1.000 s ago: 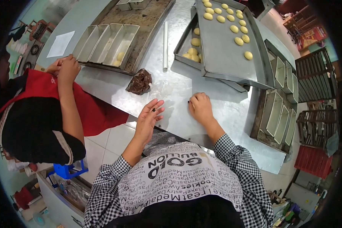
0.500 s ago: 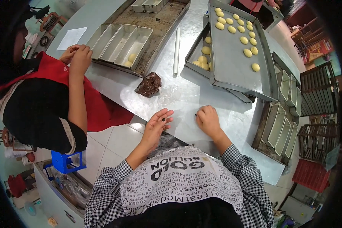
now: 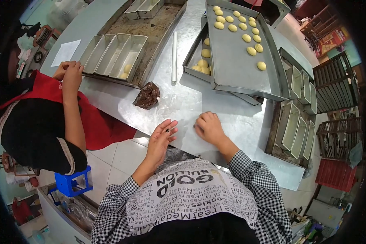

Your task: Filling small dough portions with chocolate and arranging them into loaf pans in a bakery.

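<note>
My left hand [image 3: 162, 142] is raised at the table's near edge, palm partly up, fingers apart, with a small dark spot on one finger. My right hand [image 3: 209, 128] rests on the metal table [image 3: 244, 126], fingers curled; what is under them, if anything, is hidden. Just beyond my hands lie a clear plastic sheet [image 3: 179, 101] and a brown bag of dark, soft material [image 3: 147, 96]. A white rod [image 3: 174, 59] lies farther back. Beside it a steel tray of pale yellow dough balls [image 3: 246, 69] overlaps another tray of dough balls [image 3: 196, 71].
A co-worker in red apron [image 3: 101, 126] stands at my left, hands [image 3: 67, 71] by loaf tins [image 3: 110, 57] on a stained tray [image 3: 134, 30]. A paper sheet [image 3: 65, 53] lies beyond. More tins [image 3: 290, 128] sit at right. A blue stool [image 3: 73, 183] stands lower left.
The view has shifted slightly. My right hand's fingers have moved a little on the table, nearer to me. My left hand keeps much the same spread pose.
</note>
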Available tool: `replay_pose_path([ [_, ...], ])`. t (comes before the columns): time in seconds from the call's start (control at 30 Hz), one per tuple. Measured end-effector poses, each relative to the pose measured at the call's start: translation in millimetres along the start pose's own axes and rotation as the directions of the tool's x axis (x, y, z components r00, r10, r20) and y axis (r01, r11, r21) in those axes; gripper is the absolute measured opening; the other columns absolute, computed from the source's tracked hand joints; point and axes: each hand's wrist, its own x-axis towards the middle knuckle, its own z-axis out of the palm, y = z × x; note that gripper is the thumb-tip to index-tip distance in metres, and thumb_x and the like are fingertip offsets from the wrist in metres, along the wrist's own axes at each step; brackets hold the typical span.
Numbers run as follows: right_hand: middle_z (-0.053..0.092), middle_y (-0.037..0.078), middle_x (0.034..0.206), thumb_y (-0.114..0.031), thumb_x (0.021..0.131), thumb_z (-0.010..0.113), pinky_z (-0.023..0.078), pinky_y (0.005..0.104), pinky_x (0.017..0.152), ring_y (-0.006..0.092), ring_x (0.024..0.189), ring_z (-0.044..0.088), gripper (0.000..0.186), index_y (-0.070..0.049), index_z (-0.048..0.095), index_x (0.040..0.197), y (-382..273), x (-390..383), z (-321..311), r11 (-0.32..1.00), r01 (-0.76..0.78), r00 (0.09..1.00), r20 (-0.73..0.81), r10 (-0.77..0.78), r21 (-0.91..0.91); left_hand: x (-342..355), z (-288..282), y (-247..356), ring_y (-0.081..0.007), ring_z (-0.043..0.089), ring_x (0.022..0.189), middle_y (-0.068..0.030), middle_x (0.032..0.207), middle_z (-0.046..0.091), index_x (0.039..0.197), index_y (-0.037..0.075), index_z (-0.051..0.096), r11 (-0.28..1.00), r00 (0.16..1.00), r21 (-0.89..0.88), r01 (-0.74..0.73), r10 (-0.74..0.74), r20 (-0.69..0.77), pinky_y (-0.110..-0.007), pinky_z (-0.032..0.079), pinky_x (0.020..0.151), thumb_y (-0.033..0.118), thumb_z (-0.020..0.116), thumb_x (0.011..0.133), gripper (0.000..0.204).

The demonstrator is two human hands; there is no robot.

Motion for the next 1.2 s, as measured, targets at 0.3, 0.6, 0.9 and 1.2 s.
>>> replay_pose_path([
  [0.3, 0.056, 0.012, 0.1, -0.013, 0.074, 0.063, 0.041, 0.038, 0.083, 0.0293, 0.096, 0.051, 0.027, -0.007, 0.058, 0.1, 19.9, -5.7, -13.3, 0.969, -0.117, 0.976, -0.154, 0.153, 0.219, 9.4, -19.1, 8.3, -0.0144, 0.052, 0.105, -0.01, 0.127, 0.05, 0.128, 0.005, 0.042, 0.991, 0.99, -0.033, -0.128, 0.126, -0.066, -0.028, 0.042, 0.086, 0.008, 0.046, 0.091, 0.037],
  [0.6, 0.054, 0.007, 0.083, -0.012, 0.073, 0.064, 0.042, 0.0375, 0.074, 0.0252, 0.085, 0.051, 0.011, -0.007, 0.055, 0.074, 18.1, -1.0, 5.1, 0.997, 0.051, 0.998, -0.05, -0.048, 0.063, 11.3, -16.9, 6.8, -0.016, 0.051, 0.107, -0.0109, 0.129, 0.048, 0.131, 0.006, 0.04, 0.994, 0.993, 0.0, -0.113, 0.112, -0.04, -0.03, 0.042, 0.087, 0.012, 0.044, 0.093, 0.039],
  [0.9, 0.054, 0.007, 0.083, -0.012, 0.071, 0.063, 0.042, 0.0383, 0.076, 0.0257, 0.084, 0.051, 0.01, -0.007, 0.055, 0.075, 16.6, -2.5, 10.3, 1.0, 0.015, 0.997, -0.077, -0.015, 0.01, 11.9, -17.5, 12.8, -0.0164, 0.051, 0.107, -0.0109, 0.128, 0.049, 0.128, 0.005, 0.041, 0.998, 0.997, -0.019, -0.059, 0.058, -0.052, -0.03, 0.042, 0.087, 0.009, 0.044, 0.093, 0.036],
  [1.2, 0.054, 0.01, 0.087, -0.009, 0.071, 0.061, 0.042, 0.0381, 0.078, 0.0271, 0.086, 0.051, 0.011, -0.006, 0.054, 0.078, 9.2, -2.8, 10.3, 0.996, -0.085, 0.992, -0.095, 0.085, 0.002, 17.0, -30.9, 39.9, -0.0158, 0.051, 0.107, -0.011, 0.128, 0.048, 0.129, 0.005, 0.041, 0.999, 1.0, 0.042, -0.022, 0.022, 0.013, -0.03, 0.042, 0.088, 0.008, 0.045, 0.092, 0.037],
])
